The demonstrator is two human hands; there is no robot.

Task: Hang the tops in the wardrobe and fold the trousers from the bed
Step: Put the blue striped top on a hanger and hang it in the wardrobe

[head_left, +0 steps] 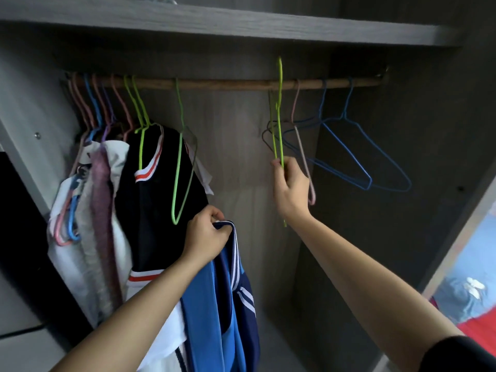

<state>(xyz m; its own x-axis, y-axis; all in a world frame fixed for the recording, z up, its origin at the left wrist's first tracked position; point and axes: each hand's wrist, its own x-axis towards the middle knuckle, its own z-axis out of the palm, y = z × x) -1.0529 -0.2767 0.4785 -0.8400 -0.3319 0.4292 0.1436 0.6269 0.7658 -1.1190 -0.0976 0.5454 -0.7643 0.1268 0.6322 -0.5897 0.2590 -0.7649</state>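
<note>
My left hand (206, 234) grips the collar of a blue top (220, 299) with navy panels and white stripes; the top hangs down from my fist in front of the wardrobe. My right hand (291, 187) pinches a green wire hanger (280, 108), seen edge-on. Its hook reaches above the wooden rail (228, 83), clear of it. Several tops hang bunched at the rail's left end, among them a black one with red and white trim (158, 189).
Two blue wire hangers (357, 146) and a pink hanger (303, 146) hang bare at the rail's right end. Another green hanger (182, 167) hangs bare beside the black top. A grey shelf (241, 22) runs above the rail. At the lower right shows the bed (469, 299) with blue and red fabric.
</note>
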